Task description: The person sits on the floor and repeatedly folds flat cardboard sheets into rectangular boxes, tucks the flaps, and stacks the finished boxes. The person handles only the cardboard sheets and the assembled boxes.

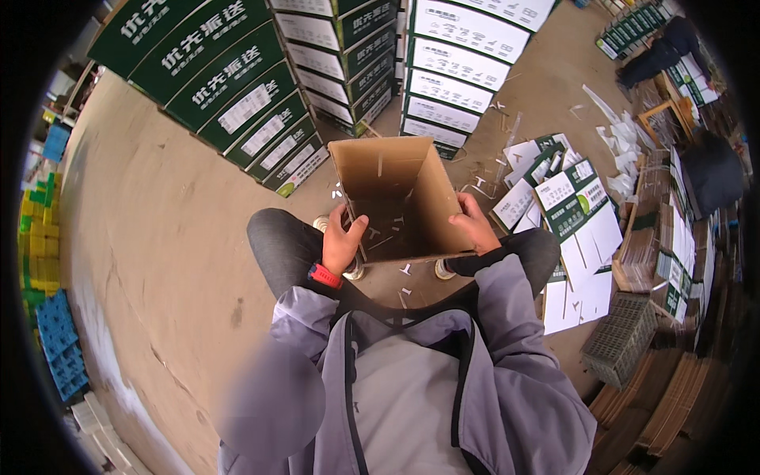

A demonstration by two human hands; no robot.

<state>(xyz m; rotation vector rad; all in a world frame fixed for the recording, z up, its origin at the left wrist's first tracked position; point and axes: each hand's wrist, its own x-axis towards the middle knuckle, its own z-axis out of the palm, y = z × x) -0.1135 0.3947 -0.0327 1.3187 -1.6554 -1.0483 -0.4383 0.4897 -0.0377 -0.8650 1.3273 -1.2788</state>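
Note:
Between my knees is an open brown cardboard box (385, 168), its mouth facing up toward me. My left hand (342, 240), with a red band at its wrist, is closed on the box's left wall near the corner closest to me. On the opposite side my right hand (475, 226) grips the right wall, thumb at the rim. Small white scraps show down inside the box's walls; whether they lie on a bottom or on the floor beneath I cannot tell. More T-shaped white scraps (406, 270) lie on the floor between my feet.
Tall stacks of green-and-white cartons (226, 71) and white-faced cartons (459, 75) rise ahead. Flattened printed cardboard sheets (571, 206) are strewn at right, near a grey plastic crate (620, 336) and flat cardboard bundles (645, 214). Another person (665, 51) bends at far right. Blue pallets (59, 344) stand left.

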